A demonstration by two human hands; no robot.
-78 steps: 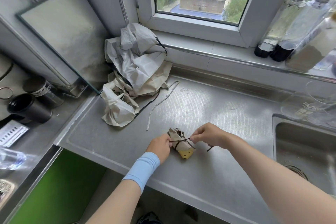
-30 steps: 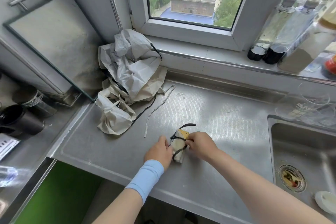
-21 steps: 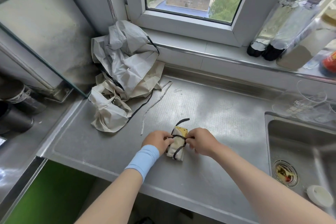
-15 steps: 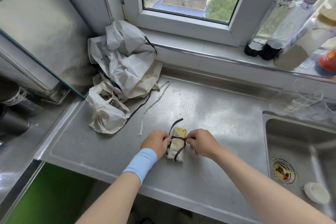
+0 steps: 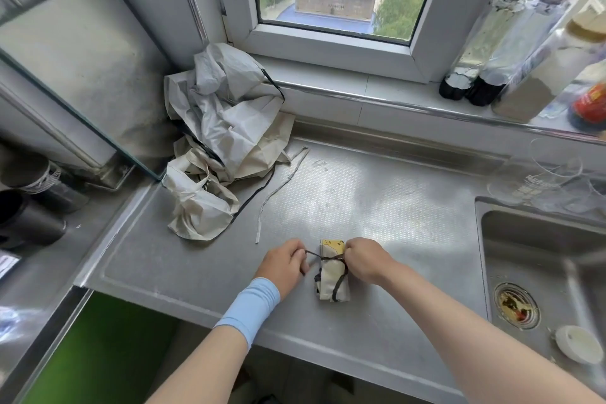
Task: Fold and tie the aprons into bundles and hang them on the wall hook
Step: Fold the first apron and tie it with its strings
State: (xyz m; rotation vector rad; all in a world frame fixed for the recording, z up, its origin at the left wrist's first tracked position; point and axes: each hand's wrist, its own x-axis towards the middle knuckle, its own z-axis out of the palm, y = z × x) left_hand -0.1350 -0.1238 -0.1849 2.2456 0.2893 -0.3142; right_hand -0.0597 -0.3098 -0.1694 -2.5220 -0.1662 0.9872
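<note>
A small folded apron bundle (image 5: 332, 282), cream with a yellow print, lies on the steel counter (image 5: 377, 207) near its front edge. A dark strap (image 5: 323, 258) crosses the bundle's upper part. My left hand (image 5: 284, 266), with a light blue wristband, pinches one strap end just left of the bundle. My right hand (image 5: 368, 261) pinches the other end at the bundle's right side. The strap runs taut between both hands. A heap of crumpled grey and cream aprons (image 5: 219, 141) sits at the back left corner. No wall hook is in view.
A sink (image 5: 541, 256) with a drain opens at the right. Bottles (image 5: 485, 52) stand on the window sill, clear glasses (image 5: 537, 180) behind the sink. A glass-edged panel (image 5: 75, 75) leans at the left, dark cups (image 5: 26, 216) below it. A loose pale strap (image 5: 278, 187) trails from the heap.
The strap loop that stood above the bundle is gone. My hands have drawn apart a little, pulling the strap taut across the bundle.
</note>
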